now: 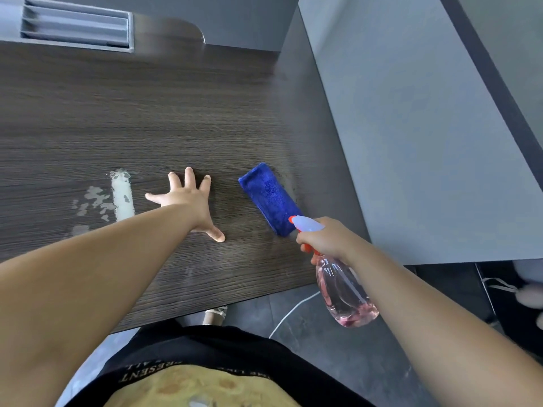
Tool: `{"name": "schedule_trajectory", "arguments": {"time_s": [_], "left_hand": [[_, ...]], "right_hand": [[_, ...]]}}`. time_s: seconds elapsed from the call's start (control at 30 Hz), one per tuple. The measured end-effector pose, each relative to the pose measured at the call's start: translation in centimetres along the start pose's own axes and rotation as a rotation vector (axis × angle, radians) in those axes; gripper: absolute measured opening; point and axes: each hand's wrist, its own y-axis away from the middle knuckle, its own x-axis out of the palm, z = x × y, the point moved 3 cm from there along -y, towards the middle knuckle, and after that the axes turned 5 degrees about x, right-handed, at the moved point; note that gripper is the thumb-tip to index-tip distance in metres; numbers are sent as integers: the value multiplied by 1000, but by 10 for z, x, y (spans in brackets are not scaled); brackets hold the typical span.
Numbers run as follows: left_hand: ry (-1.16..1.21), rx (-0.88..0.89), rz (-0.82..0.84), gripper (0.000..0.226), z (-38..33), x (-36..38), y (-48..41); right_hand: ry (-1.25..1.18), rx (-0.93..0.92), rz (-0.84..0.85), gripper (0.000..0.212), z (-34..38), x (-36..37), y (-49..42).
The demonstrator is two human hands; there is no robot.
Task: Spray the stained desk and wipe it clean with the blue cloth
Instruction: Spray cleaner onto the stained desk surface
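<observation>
The dark wood-grain desk (147, 113) carries a whitish stain (122, 195) left of centre, with flaky patches beside it. My left hand (191, 201) lies flat on the desk with fingers spread, just right of the stain. A folded blue cloth (269, 198) lies on the desk to the right of that hand. My right hand (323, 240) grips the neck of a clear spray bottle (343, 289) with pink liquid. Its white and orange nozzle points left over the near end of the cloth.
A grey partition panel (411, 127) stands along the desk's right side. A grey slotted cable tray (76, 27) sits at the back left. Below the desk's near edge are dark floor tiles, a white cable (291, 312) and a shoe.
</observation>
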Motion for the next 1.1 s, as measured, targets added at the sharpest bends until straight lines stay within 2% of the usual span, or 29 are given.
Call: {"name": "schedule_trajectory", "arguments": {"time_s": [0.13, 0.33, 0.6, 0.77, 0.93, 1.1], "left_hand": [[3, 3, -4, 144, 1, 0, 1], [11, -5, 5, 144, 0, -2, 1], [14, -6, 2, 144, 0, -1, 0], [19, -11, 2, 144, 0, -1, -2], [26, -13, 0, 145, 0, 0, -3], [22, -12, 2, 145, 0, 1, -6]], "right_hand": [[-10, -46, -6, 39, 8, 3, -6], [-5, -97, -55, 37, 31, 1, -14], [81, -57, -26, 39, 30, -1, -16], [53, -19, 17, 42, 18, 0, -16], [91, -94, -28, 41, 33, -2, -18], [-10, -108, -42, 41, 64, -3, -25]]}}
